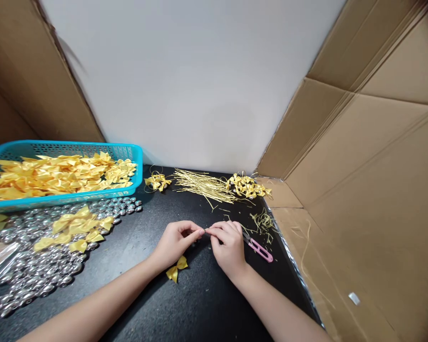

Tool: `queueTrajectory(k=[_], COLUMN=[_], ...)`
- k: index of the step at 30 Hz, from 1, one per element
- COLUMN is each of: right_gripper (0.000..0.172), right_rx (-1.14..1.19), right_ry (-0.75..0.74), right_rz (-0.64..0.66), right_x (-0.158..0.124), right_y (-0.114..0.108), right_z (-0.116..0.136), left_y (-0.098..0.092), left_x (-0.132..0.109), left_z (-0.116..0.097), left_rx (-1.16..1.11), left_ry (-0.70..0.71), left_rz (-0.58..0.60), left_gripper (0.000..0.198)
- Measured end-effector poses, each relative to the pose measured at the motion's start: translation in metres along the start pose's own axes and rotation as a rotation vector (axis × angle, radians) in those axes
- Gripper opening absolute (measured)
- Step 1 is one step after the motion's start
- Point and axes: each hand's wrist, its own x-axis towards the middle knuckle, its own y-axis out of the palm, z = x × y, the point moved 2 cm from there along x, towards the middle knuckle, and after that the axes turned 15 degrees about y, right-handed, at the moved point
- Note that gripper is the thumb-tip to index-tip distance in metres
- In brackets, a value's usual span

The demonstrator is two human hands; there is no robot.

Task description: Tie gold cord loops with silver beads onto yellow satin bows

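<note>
My left hand and my right hand meet over the black table, thumbs and fingers pinched together tip to tip. What they pinch is too small to make out. A yellow ribbon bow lies on the table just below my left hand. Beside my right hand rest pink-handled thread snips, their blades partly hidden behind the fingers. Beyond both hands is a loose bundle of gold cords. Bows with cord loops form a pile to its right and a smaller cluster to its left.
A blue plastic basket full of yellow bows stands at the back left. Many silver beads spread in front of it, with several bows on top. Cord scraps lie near the right table edge. Cardboard walls flank the table.
</note>
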Motion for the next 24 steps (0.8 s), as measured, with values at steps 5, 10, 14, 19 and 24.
queueTrajectory(k=[5,10,14,19,24], right_gripper=[0.035,0.027,0.022,0.012,0.006], right_rx=[-0.016,0.159,0.460,0.642,0.676], right_ry=[0.056,0.125,0.212,0.312,0.322], right_rz=[0.056,0.101,0.157,0.247,0.291], right_x=[-0.0002,0.0012,0.0044,0.0079,0.0074], right_y=[0.0031,0.0069,0.0068,0.0056,0.0067], right_z=[-0.0019,-0.0042,-0.0058,-0.0079,-0.0069], left_y=[0.0007,0.0007,-0.0003,-0.0017,-0.0038], left_x=[-0.0009,0.0002,0.0016,0.0025,0.0035], left_z=[-0.0006,-0.0047,-0.0062,-0.0055,-0.0050], left_rx=[0.027,-0.011,-0.073,-0.160,-0.206], left_ry=[0.033,0.051,0.031,-0.001,-0.005], left_rz=[0.003,0.071,0.136,0.238,0.316], left_gripper=[0.027,0.027,0.028,0.028,0.026])
